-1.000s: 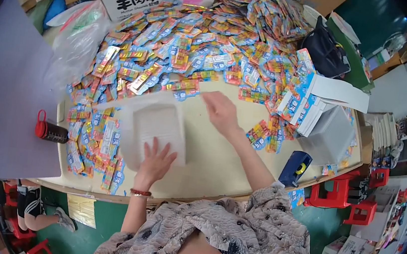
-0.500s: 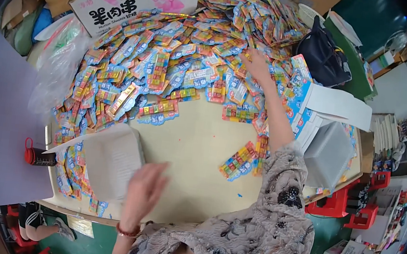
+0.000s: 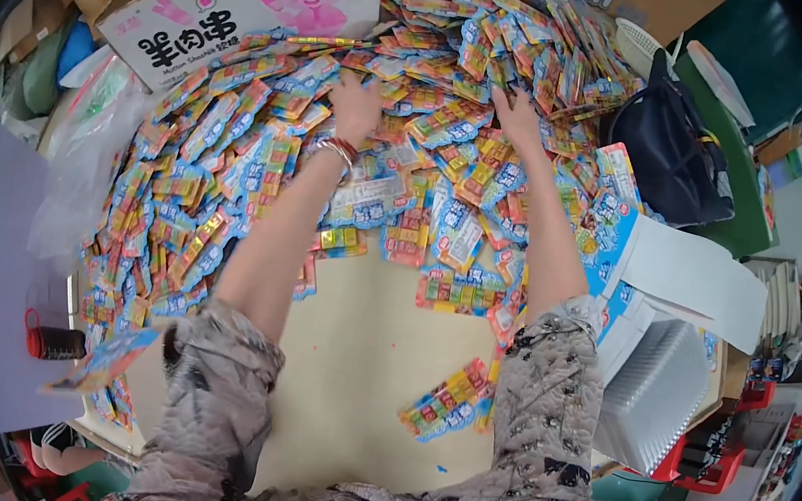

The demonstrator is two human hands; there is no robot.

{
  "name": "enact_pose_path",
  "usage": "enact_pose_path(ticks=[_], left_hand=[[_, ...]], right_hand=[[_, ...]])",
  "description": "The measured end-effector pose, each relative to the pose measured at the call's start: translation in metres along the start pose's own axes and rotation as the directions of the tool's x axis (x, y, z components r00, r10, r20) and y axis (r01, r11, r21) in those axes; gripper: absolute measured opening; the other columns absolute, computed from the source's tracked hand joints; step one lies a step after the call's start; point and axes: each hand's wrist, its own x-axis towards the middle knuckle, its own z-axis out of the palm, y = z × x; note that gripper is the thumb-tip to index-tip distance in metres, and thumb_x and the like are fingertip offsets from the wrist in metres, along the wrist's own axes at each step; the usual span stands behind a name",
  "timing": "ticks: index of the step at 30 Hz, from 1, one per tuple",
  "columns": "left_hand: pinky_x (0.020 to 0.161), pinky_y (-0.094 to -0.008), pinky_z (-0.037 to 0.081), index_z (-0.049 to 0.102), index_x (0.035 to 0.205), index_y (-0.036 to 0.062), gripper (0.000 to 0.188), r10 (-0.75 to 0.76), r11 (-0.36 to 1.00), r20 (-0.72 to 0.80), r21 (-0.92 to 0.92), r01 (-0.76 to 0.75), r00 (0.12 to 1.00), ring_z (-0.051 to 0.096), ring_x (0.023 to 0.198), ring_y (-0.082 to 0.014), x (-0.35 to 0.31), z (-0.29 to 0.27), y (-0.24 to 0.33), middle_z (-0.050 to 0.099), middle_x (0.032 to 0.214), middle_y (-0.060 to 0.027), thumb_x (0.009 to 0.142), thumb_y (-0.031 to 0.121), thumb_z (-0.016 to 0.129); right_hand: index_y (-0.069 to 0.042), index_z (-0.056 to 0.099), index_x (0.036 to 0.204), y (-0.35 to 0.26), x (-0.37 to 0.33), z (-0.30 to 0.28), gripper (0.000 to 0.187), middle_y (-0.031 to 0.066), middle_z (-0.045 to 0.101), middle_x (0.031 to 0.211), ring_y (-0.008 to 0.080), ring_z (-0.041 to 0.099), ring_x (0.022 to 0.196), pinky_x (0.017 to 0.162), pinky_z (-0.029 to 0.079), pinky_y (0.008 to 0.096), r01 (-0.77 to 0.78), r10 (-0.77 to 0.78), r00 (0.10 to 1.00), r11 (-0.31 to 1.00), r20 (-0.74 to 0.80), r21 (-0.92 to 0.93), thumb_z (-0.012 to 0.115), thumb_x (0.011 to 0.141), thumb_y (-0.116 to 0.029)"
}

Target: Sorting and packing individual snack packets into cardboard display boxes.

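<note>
A big heap of candy blister packs, colourful with blue card edges, covers the far half of the table. My left hand, with a bracelet at its wrist, rests on the middle of the heap with its fingers apart. Farther right, my right hand touches packs near the steepest part of the pile, thumb and fingers spread. Neither hand shows a pack gripped in it. On the bare tabletop between my forearms lies a loose pack. My left sleeve hides most of what stands at the left edge, where a blue printed flap shows.
Behind the heap stands a large white carton with a pink figure. At the right are a blue-and-white open box, stacked clear plastic trays and a dark bag. Clear plastic bags and a dark red-lidded bottle are at the left.
My left hand has moved from beside the white box at the near left up onto the heap. The box there has shifted, its printed flap now showing. My right hand stays on the pile.
</note>
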Motion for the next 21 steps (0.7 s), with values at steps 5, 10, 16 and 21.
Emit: enact_pose_path(ticks=[5,10,16,21], left_hand=[[0.101,-0.0513,0.033,0.051,0.12,-0.006,0.067,-0.079,0.991,0.428,0.129,0.026,0.9,0.054,0.11,-0.045,0.033,0.037,-0.009,0.058,0.114,-0.0318,0.086,0.052,0.046],[0.102,-0.0435,0.036,0.045,0.132,0.0004,0.077,-0.214,0.931,0.438,-0.179,0.319,0.873,0.051,0.119,-0.0397,0.061,0.056,-0.016,0.056,0.125,-0.0244,0.083,0.06,0.047],[0.096,-0.0424,0.042,0.035,0.135,-0.0046,0.099,-0.253,0.929,0.39,-0.158,0.335,0.885,0.054,0.114,-0.0414,0.055,0.064,0.004,0.054,0.124,-0.0282,0.072,0.067,0.058],[0.096,-0.0418,0.042,0.025,0.14,-0.0054,0.106,-0.295,0.942,0.376,-0.04,0.334,0.878,0.052,0.117,-0.0388,0.047,0.053,0.018,0.051,0.127,-0.0278,0.068,0.056,0.071]], right_hand=[[-0.016,0.012,0.151,0.007,0.018,0.004,0.101,0.0261,0.029,0.147,0.0426,0.033,0.133,0.107,0.026,0.0549,-0.117,0.165,0.964,0.967,0.207,-0.227,0.029,0.077,-0.084],[-0.025,0.003,0.151,-0.008,0.026,0.027,0.102,0.0249,0.014,0.152,0.0464,0.018,0.138,0.108,0.008,0.0639,-0.173,0.191,0.972,0.976,0.134,-0.136,0.027,0.074,-0.087],[-0.031,0.008,0.151,0.0,0.019,0.038,0.094,0.0258,0.026,0.147,0.0476,0.029,0.133,0.108,0.013,0.0593,-0.043,0.081,0.989,0.961,0.127,-0.274,0.03,0.076,-0.083],[-0.027,0.011,0.151,-0.007,0.012,0.033,0.094,0.0254,0.027,0.146,0.0435,0.032,0.133,0.108,0.02,0.0552,0.0,0.051,0.985,0.957,0.166,-0.29,0.032,0.077,-0.082]])
